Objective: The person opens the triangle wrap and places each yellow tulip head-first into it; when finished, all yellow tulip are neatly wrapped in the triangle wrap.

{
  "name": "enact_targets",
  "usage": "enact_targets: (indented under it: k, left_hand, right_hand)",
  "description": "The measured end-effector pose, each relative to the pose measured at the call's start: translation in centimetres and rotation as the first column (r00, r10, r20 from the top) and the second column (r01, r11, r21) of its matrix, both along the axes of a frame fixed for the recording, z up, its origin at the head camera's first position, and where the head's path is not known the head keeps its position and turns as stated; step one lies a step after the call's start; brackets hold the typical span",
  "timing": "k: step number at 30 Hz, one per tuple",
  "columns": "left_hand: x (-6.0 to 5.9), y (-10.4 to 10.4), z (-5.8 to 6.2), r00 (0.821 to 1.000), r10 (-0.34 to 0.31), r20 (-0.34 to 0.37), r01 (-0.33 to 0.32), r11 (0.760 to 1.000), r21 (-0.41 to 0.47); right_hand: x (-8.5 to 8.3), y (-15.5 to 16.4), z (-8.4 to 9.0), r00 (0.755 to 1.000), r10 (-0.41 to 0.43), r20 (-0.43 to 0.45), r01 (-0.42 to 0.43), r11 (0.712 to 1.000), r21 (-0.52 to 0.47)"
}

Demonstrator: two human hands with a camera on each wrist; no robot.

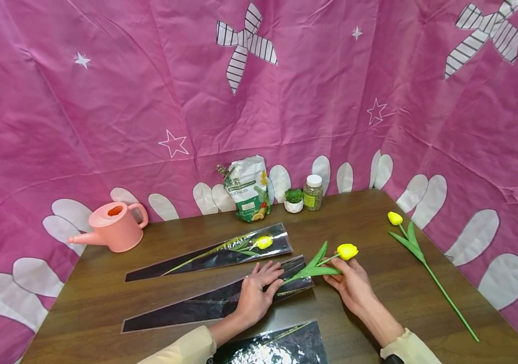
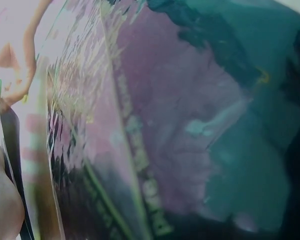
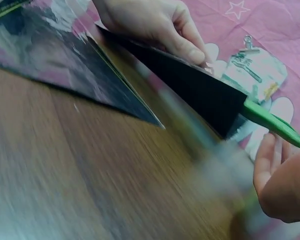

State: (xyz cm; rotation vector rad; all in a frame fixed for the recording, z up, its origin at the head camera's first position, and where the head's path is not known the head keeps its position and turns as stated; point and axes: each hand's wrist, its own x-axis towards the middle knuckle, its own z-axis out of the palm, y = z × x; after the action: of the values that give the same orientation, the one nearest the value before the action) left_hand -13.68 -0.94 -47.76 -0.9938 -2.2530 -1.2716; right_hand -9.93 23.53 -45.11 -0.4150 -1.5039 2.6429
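Honestly, the yellow tulip (image 1: 313, 273) looks like an easy one: we'd guess it weighs next to nothing, with a firm-ish stem (image 1: 329, 260) that bends a little and leaves (image 1: 320, 253) that would flex or snag before they'd snap. We'd take it by the stem just under the bloom (image 1: 347, 252) and leave the bloom itself alone, since that seems the easiest bit to squash. The dark wrapper (image 1: 209, 304) is shiny, so we reckon it's thin, floppy and slidey, best steadied near its wide end. Right now our right hand (image 1: 352, 283) has the tulip in curled fingers just below the bloom, and our left hand (image 1: 259, 290) lies on the wrapper, fingers mostly straight, thumb by the base of the leaves. So the tulip sits between our hands over the worktop (image 1: 95, 298), bloom toward the right, stem pointing left at the wrapper's wide end; how far it goes in, we can't tell.
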Motion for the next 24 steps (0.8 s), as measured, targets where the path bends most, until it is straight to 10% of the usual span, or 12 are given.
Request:
enact_targets:
  k: [24]
  left_hand:
    - [0.0,-0.2,-0.3,1.0,-0.005,-0.018,0.006,1.0,0.01]
  right_hand:
    - [0.2,2.6,-0.4,0.997,0.078,-0.01,-0.078,0.997,0.004]
